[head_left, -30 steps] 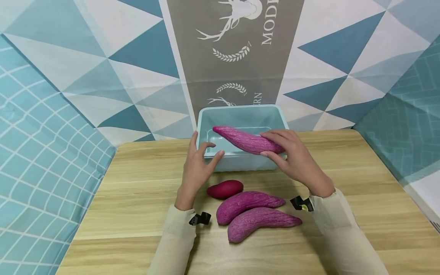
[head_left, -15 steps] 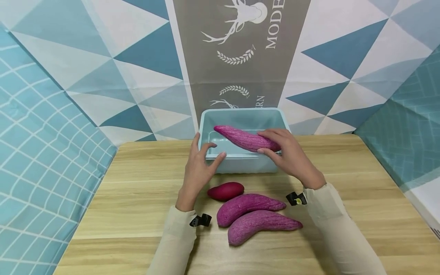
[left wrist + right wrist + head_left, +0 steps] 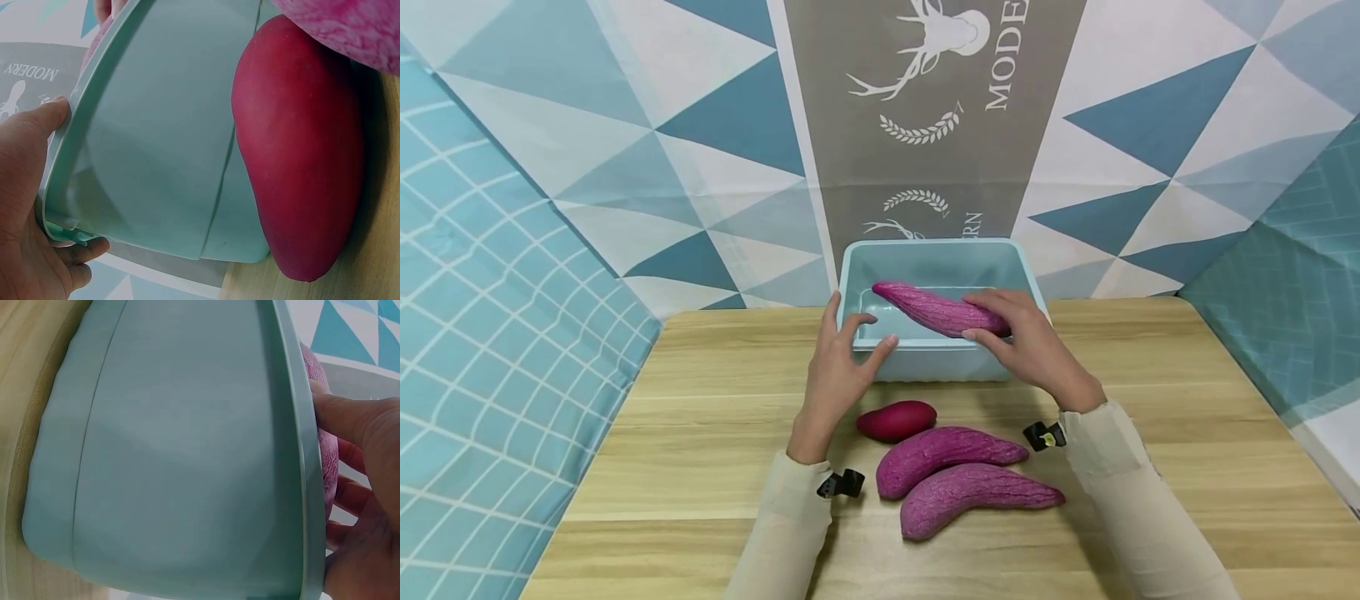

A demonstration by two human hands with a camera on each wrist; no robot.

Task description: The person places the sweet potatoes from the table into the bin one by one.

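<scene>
A long, tapered purple sweet potato (image 3: 925,308) is in my right hand (image 3: 1030,337), which grips its thick right end between thumb and fingers. It lies slantwise within the mouth of a light blue plastic bin (image 3: 940,362), low behind the front rim. At the bin's front left corner, my left hand (image 3: 835,367) holds the rim, thumb on the front side and fingers around the corner. In the left wrist view the thumb tip touches that rim (image 3: 59,144). In the right wrist view the bin's wall hides part of the held sweet potato (image 3: 328,462).
In front of the bin lies a smaller, smooth red sweet potato (image 3: 897,421). Two more purple sweet potatoes, one (image 3: 947,454) behind the other (image 3: 973,496), lie nearer on the wooden table (image 3: 715,433). A patterned cloth backdrop (image 3: 730,142) stands right behind the bin.
My right hand has lowered the purple sweet potato slightly into the bin. My left hand stays at the bin's corner. The whole view has shifted a little.
</scene>
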